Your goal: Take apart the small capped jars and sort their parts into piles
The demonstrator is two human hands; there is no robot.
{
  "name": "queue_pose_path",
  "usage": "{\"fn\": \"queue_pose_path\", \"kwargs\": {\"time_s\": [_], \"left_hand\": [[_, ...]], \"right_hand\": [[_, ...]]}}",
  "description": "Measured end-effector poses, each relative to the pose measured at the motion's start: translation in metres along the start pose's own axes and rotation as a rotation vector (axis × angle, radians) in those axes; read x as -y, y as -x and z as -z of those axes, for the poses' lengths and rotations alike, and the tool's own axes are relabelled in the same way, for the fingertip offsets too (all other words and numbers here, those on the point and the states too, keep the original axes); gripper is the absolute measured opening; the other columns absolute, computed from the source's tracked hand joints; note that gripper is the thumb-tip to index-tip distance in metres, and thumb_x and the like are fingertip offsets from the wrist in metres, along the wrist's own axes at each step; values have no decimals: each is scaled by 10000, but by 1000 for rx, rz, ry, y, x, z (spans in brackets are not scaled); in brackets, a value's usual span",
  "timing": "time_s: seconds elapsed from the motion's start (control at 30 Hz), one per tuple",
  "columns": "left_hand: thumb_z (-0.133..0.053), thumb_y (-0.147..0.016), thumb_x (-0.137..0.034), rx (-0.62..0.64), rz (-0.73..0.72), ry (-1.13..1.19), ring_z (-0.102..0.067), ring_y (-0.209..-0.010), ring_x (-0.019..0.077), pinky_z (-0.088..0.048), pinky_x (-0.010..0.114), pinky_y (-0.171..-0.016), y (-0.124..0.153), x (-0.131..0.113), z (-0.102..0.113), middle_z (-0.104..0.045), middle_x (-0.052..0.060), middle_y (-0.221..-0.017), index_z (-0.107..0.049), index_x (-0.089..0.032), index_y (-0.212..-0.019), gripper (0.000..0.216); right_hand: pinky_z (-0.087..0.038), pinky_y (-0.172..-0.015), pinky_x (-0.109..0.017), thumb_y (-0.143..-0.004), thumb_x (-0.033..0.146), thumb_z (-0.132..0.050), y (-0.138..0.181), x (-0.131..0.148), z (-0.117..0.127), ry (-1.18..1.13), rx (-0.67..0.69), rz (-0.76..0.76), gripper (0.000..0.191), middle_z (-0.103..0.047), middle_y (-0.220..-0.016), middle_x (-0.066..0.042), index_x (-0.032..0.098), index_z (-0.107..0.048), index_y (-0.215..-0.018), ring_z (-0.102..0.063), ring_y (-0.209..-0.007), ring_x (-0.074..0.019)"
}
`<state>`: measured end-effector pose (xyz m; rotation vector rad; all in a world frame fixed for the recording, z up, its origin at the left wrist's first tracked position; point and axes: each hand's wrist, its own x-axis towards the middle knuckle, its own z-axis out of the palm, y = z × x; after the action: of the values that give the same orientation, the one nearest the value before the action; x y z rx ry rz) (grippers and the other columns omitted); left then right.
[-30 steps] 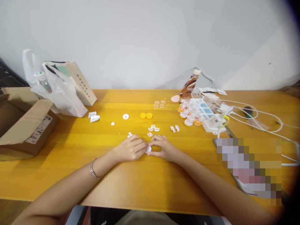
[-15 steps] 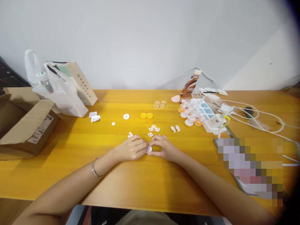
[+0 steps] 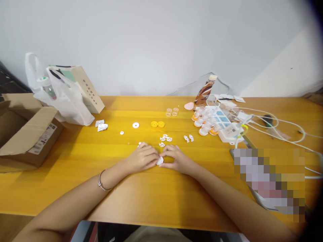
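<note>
My left hand [image 3: 141, 158] and my right hand [image 3: 175, 158] rest together on the yellow wooden table [image 3: 156, 198], fingertips meeting. Both pinch one small white round piece [image 3: 159, 161] between them. Just beyond the fingers lie several small white cut-out pieces [image 3: 165, 138] and two more [image 3: 188, 137] to the right. Further back sit two yellow discs [image 3: 157, 124], a white ring [image 3: 135, 125] and two clear little cups [image 3: 171, 111]. A silver bracelet [image 3: 101, 181] circles my left wrist.
An open cardboard box [image 3: 27, 134] stands at the left edge, with a white plastic bag [image 3: 67, 101] and a paper bag [image 3: 88, 89] behind it. At back right are a brown bottle [image 3: 204, 91], a white power strip [image 3: 225, 126] with cables, and orange-based clear capsules [image 3: 205, 122]. Crumpled foil [image 3: 101, 125] lies mid-left.
Both hands stay in the same spot on the white piece; only the fingers shift slightly, and the view wobbles a little.
</note>
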<state>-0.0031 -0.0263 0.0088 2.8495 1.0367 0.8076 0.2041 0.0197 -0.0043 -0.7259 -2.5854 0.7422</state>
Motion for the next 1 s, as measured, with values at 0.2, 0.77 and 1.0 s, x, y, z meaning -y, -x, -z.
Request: {"fn": "queue_pose_path", "kwargs": {"time_s": [0.2,0.77,1.0], "left_hand": [[-525,-829,-272,-93,312,480,-578,-712,116,-438,266,-696,-3,2,-3,-629,53,-774,-591,-132,-792,159],[-551,-763,-419,142,769,529,-536,-650,124,-427,240,-620,17,62,76,-635,33,-745,-613,-141,-768,285],[-510,-735,-415,526,824,368,-563,-718,157,-407,224,-629,38,87,93,-658,32,-821,-653,-164,-799,296]], "right_hand": [[-353,-784,-317,-737,440,-633,0,0,1,0,10,-4,285,-581,-901,-46,242,-649,-941,-520,-877,-178],[-355,-814,-337,-731,420,-648,1,4,2,-35,4,-35,296,-596,-921,-55,239,-648,-966,-540,-906,-190],[-351,-811,-331,-741,404,-644,1,4,2,-49,14,-33,282,-592,-920,-51,235,-637,-966,-529,-910,-186]]}}
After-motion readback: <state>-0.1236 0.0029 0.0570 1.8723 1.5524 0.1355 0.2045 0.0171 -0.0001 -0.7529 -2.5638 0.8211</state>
